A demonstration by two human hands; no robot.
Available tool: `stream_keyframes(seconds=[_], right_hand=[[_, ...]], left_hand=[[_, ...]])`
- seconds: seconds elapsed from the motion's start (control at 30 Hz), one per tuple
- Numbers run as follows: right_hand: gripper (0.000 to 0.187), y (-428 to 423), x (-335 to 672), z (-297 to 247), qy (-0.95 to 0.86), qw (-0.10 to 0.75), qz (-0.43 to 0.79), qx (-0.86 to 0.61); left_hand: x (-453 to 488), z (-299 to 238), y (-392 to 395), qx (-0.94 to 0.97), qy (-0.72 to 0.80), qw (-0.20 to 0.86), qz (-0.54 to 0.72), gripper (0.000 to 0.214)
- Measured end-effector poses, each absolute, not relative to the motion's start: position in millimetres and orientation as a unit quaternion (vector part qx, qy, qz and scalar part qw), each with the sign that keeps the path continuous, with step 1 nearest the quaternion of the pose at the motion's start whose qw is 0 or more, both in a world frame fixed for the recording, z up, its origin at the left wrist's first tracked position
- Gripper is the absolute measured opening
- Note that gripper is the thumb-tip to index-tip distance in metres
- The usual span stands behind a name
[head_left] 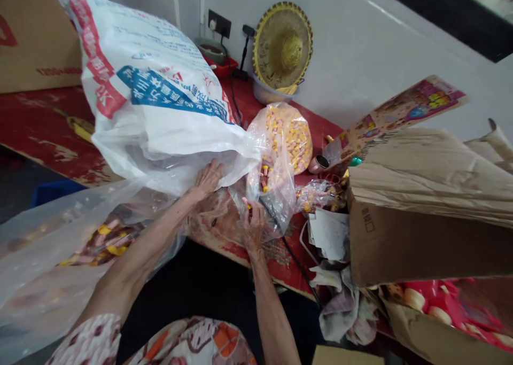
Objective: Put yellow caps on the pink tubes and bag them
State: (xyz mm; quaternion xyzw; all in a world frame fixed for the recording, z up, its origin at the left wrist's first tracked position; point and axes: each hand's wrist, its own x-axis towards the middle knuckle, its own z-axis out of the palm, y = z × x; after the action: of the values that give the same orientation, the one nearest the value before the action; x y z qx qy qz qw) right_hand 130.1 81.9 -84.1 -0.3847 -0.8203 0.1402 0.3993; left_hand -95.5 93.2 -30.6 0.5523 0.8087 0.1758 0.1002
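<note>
Pinching a short pink and yellow piece (247, 203), the right hand (254, 220) is near the right end of a large white sack (176, 132) with blue and red print. The left hand (209, 178) rests on this sack; I cannot tell if it grips. Right of the sack lies a clear plastic bag (282, 189) with yellow pieces (300, 143).

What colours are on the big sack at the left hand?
The sack is mainly white, with red and blue printing; see the head view.
</note>
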Motion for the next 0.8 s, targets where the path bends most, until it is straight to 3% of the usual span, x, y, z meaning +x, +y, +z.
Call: stream_keyframes(seconds=[0.13, 0.27, 0.43, 0.53, 0.63, 0.73, 0.8], right_hand=[[0.040, 85.3, 127.3, -80.5, -0.816, 0.365, 0.216, -0.392], [0.046, 89.1, 127.8, -71.6, -0.726, 0.397, 0.344, -0.444], [0.047, 85.0, 131.7, -64.7, -0.643, 0.386, 0.512, -0.419], [0.042, 82.9, 134.8, -69.1, -0.662, 0.381, 0.497, -0.412], [0.039, 82.2, 141.1, -78.8, -0.694, 0.418, 0.397, -0.432], [0.038, 82.0, 149.8, -90.4, -0.685, 0.467, 0.292, -0.476], [0.038, 82.2, 154.7, -96.6, -0.644, 0.480, 0.284, -0.523]], left_hand=[[-101.4, -35.9, 67.4, 0.458, 0.775, 0.153, 0.408, 0.022], [-82.0, -41.1, 41.4, 0.291, 0.655, 0.325, 0.617, 0.035], [-41.5, -46.5, 32.0, 0.275, 0.531, 0.546, 0.587, 0.047], [-30.0, -48.0, 34.5, 0.373, 0.569, 0.495, 0.540, 0.036], [-20.3, -48.3, 36.9, 0.504, 0.657, 0.331, 0.452, 0.019], [-0.9, -46.1, 40.6, 0.618, 0.689, 0.207, 0.317, 0.017], [12.8, -42.3, 47.1, 0.681, 0.669, 0.169, 0.246, 0.019]])
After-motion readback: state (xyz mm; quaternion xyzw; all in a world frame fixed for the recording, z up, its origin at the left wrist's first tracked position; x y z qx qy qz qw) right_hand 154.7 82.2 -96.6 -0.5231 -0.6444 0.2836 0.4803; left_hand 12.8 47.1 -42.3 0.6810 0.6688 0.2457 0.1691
